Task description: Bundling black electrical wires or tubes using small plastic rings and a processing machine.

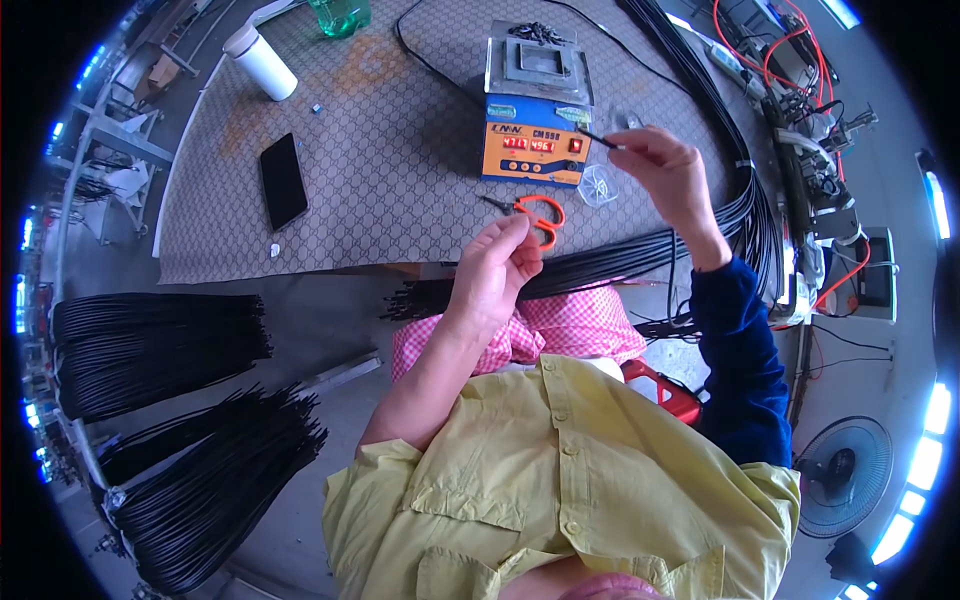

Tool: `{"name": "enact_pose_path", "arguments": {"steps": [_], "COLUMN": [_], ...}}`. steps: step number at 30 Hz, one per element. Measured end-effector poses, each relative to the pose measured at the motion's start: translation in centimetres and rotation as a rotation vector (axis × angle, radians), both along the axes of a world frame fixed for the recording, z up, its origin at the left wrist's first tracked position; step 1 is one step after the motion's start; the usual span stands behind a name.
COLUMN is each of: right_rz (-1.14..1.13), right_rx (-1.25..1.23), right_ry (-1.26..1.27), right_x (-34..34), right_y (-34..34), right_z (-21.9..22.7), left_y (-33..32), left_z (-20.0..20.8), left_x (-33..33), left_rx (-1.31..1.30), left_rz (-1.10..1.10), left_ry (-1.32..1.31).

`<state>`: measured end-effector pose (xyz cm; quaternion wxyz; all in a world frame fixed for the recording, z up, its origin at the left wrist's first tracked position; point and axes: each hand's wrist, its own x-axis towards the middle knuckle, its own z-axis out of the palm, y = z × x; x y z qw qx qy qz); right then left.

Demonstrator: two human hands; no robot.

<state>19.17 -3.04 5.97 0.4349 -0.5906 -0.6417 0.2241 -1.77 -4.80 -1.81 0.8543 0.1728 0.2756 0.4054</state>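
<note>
My right hand (668, 175) is raised at the right of an orange and blue solder pot (534, 160). Between its fingertips is the thin end of a black cable (597, 139), which points toward the pot's upper right corner. Lower and to the left, my left hand (497, 265) is closed, thumb against curled fingers, in front of the table edge. Whether anything small is in it cannot be made out. Just beyond the left fingertips lie orange-handled scissors (540, 211), partly covered by that hand. A small clear round dish (598, 186) sits beside the pot.
On the patterned tabletop (370, 190) are a black phone (284, 182), a white bottle (262, 64) and a green bottle (341, 16). A long bundle of black cables (738, 205) curves along the right side. More cable bundles (165, 345) hang at the left. A fan (843, 475) stands at lower right.
</note>
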Motion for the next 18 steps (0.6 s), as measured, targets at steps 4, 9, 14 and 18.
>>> {"name": "enact_pose_path", "arguments": {"steps": [4,9,14,18], "right_rz": [-0.036,-0.039,-0.060,-0.066], "right_rx": [0.072,0.153,0.114,0.026], "right_ry": [-0.395,-0.726,-0.978,-1.110], "right_x": [1.0,1.1,0.9,0.0], "right_y": [4.7,10.0,13.8,15.2], "right_z": [0.8,0.8,0.0,-0.3], "left_y": [0.2,-1.0,-2.4,-2.9], "left_z": [-2.6,-4.9,-6.7,-7.5], "left_x": [-1.0,-1.7,-2.5,-2.8], "left_rx": [-0.007,-0.027,0.042,0.185], "left_rz": [0.027,-0.007,-0.038,0.015], "left_ry": [0.127,0.368,0.445,0.496]}}
